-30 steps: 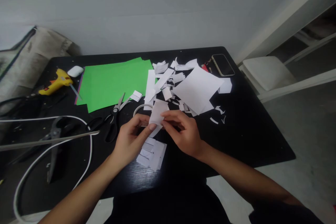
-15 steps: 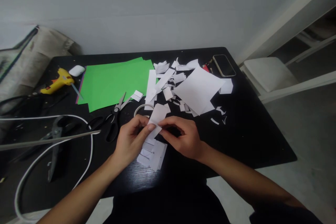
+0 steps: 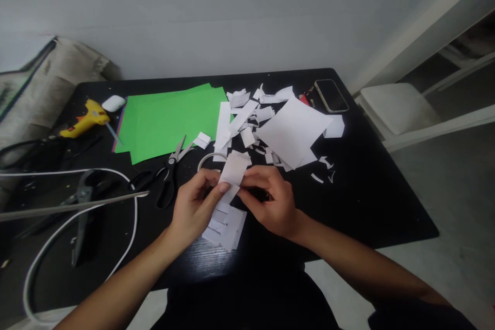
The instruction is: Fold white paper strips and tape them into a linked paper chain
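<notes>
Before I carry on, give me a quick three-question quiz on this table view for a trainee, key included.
1. Multiple choice: what is the left hand holding?
A) scissors
B) a piece of white paper
C) the white cable
2. True or false: the yellow glue gun lies to the left of the green sheets.
3. Fill in the blank: the phone lies near the far ____ corner of the black table.

Key: 1. B, pinched with the thumb on top. 2. True. 3. Right.
</notes>
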Demonstrator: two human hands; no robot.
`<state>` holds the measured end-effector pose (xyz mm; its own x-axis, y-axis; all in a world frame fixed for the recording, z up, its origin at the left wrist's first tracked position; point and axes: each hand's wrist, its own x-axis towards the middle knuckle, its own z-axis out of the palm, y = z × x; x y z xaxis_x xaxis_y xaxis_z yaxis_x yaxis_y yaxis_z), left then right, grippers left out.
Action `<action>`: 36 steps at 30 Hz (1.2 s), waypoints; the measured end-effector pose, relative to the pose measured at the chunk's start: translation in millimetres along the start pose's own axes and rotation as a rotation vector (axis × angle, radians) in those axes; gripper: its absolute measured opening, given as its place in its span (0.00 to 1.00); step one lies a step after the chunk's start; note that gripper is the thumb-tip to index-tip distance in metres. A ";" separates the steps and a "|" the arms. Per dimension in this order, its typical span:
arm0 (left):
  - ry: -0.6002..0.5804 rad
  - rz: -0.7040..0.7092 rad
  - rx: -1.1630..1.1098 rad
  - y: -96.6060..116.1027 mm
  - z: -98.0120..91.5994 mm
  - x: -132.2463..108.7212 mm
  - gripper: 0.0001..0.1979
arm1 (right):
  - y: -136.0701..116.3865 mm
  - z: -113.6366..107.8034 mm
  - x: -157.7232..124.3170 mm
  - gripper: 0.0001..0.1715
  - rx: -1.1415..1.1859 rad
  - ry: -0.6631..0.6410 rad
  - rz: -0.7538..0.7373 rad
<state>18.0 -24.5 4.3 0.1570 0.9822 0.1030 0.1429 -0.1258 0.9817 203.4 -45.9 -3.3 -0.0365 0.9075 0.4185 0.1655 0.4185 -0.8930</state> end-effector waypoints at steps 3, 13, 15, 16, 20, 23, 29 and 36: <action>0.008 -0.018 -0.009 1.7 0.3 -0.4 0.13 | -1.0 -1.3 0.6 0.21 -0.009 -0.032 -0.003; -0.011 0.012 0.064 -0.2 -0.6 -0.5 0.14 | -2.1 3.6 2.8 0.18 0.169 0.026 0.211; -0.026 0.031 0.088 0.9 -1.4 -0.1 0.13 | -1.1 5.0 3.3 0.18 0.203 0.035 0.276; -0.036 0.038 0.093 1.5 -1.8 0.1 0.12 | -0.7 5.3 3.6 0.19 0.222 0.037 0.300; -0.064 0.037 0.094 2.6 -2.3 0.2 0.08 | 0.2 5.7 4.3 0.28 0.282 0.061 0.353; -0.060 0.047 0.109 1.4 -1.6 -0.2 0.07 | 0.5 5.0 5.5 0.36 0.305 0.059 0.400; -0.106 0.037 0.109 -2.8 -2.5 -1.0 0.08 | 6.5 -3.2 16.3 0.24 0.552 -0.109 0.605; -0.116 0.022 0.137 -4.9 -4.2 1.2 0.11 | 12.5 -6.3 21.1 0.28 0.709 -0.109 0.732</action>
<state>13.4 -22.1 0.3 0.2719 0.9574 0.0973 0.2684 -0.1725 0.9477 210.8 -21.8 -4.5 -0.2560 0.9327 -0.2542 -0.4361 -0.3461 -0.8307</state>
